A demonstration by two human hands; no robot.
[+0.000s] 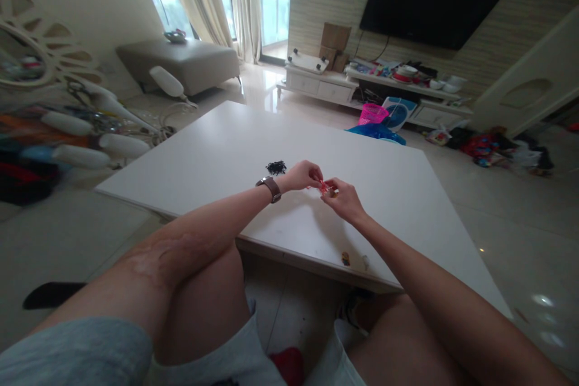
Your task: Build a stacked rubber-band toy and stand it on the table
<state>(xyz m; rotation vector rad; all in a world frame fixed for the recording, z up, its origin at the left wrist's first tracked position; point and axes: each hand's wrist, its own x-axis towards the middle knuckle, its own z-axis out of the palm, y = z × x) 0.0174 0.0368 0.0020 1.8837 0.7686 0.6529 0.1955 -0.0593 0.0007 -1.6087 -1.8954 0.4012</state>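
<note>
Red strands [323, 187] are pinched by both the left hand [304, 175] and right hand [345, 199]; a small black heap [275, 167] lies farther left.

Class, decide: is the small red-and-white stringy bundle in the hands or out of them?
In the hands: the red-and-white bundle shows between the fingers of the left hand and the right hand.
</note>
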